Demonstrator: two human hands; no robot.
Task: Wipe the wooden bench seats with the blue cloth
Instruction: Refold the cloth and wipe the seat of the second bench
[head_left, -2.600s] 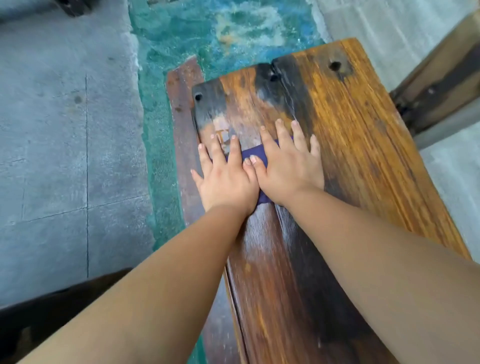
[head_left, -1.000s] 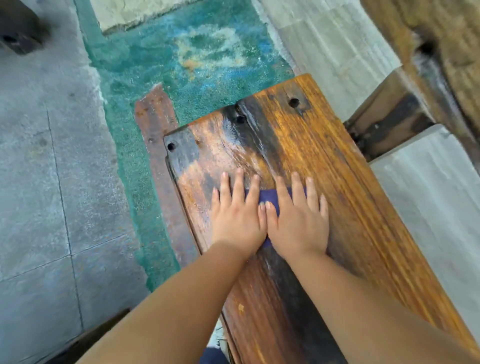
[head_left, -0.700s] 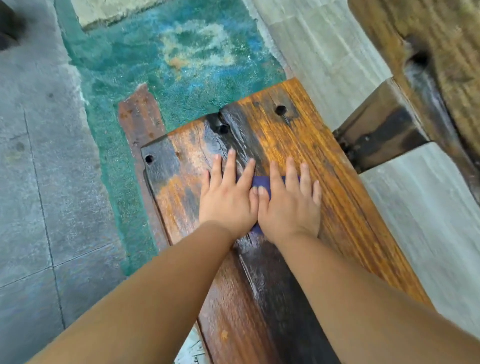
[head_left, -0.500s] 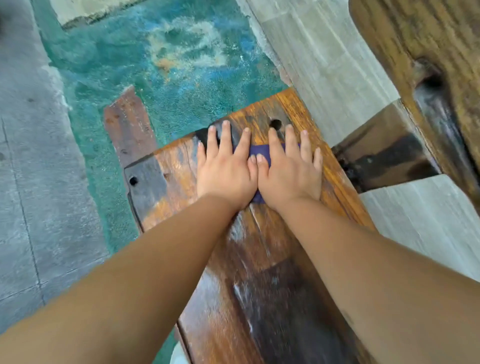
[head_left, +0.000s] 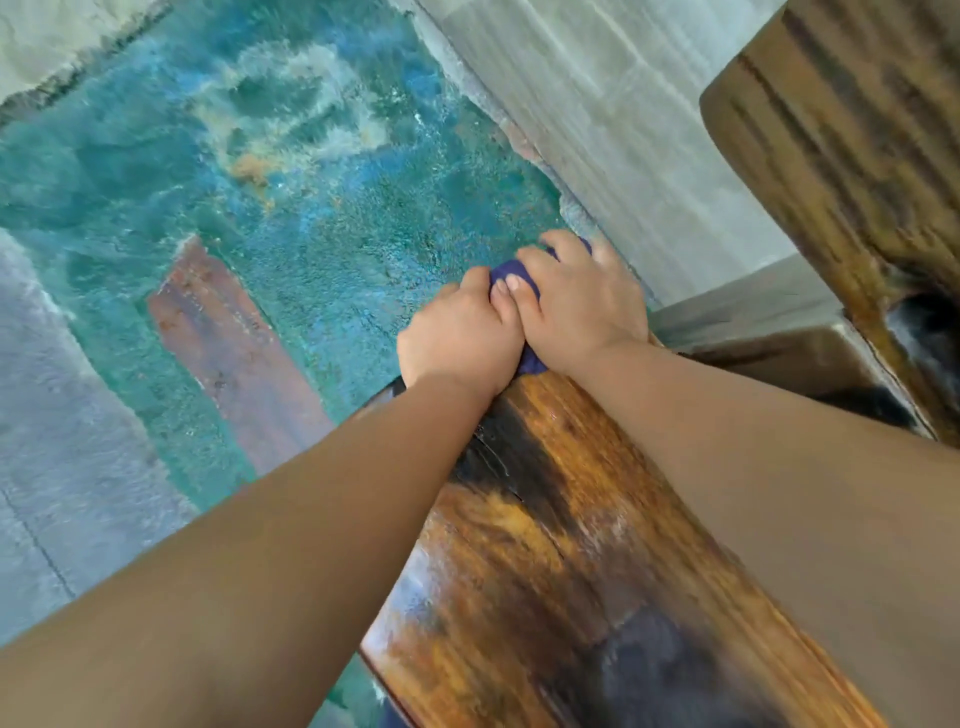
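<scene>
A wooden bench seat (head_left: 561, 551), orange-brown with dark stained streaks and a wet sheen, runs from the bottom right up to the middle. At its far end my left hand (head_left: 460, 340) and my right hand (head_left: 582, 306) sit side by side. Both press down on the dark blue cloth (head_left: 511, 273), which is bunched beneath them. Only small patches of cloth show between and under the hands. The fingers of both hands curl over the bench's far edge, so the end of the seat is hidden.
Beyond the bench lies a worn green painted floor (head_left: 291, 171) with a reddish-brown plank (head_left: 228, 348) on it. Grey concrete (head_left: 623, 119) runs at upper right. Another wooden bench (head_left: 852, 156) stands at the right edge, with a dark wooden part (head_left: 789, 358) below it.
Both hands have pushed the cloth forward along the seat to its far end. Their fingers, flat before, now curl over the edge, and the cloth has bunched up.
</scene>
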